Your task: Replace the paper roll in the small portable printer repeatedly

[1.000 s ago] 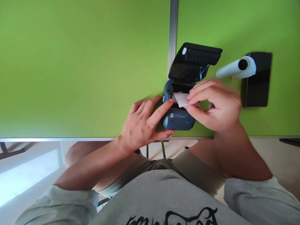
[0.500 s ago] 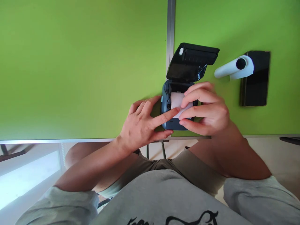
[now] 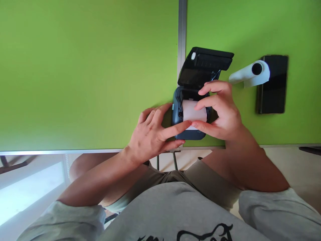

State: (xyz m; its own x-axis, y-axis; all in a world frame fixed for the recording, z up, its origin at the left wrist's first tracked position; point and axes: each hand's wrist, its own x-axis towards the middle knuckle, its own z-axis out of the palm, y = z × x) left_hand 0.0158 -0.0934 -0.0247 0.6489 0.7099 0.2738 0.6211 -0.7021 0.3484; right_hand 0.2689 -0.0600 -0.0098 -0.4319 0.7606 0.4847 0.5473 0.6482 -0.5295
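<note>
A small dark printer (image 3: pixel 190 134) stands near the table's front edge, its black lid (image 3: pixel 205 62) raised away from me. Inside it lies a white paper roll (image 3: pixel 192 110), with the paper's end reaching over the front rim. My left hand (image 3: pixel 154 132) rests against the printer's left side, fingers spread, the index fingertip on the paper. From the right, my right hand (image 3: pixel 220 110) reaches over the printer with fingers apart. Its thumb touches the paper beside my left index fingertip, and its other fingers are over the roll.
On the right, another white roll (image 3: pixel 248 74) with a dark core lies with its loose end over a black phone-like object (image 3: pixel 274 85). A grey metal seam (image 3: pixel 182 36) divides the green table (image 3: pixel 87 73). The table's front edge runs just below the printer.
The fingers of my right hand have spread and lifted, uncovering more of the paper. The paper's end now reaches further over the front rim. My left hand has hardly moved.
</note>
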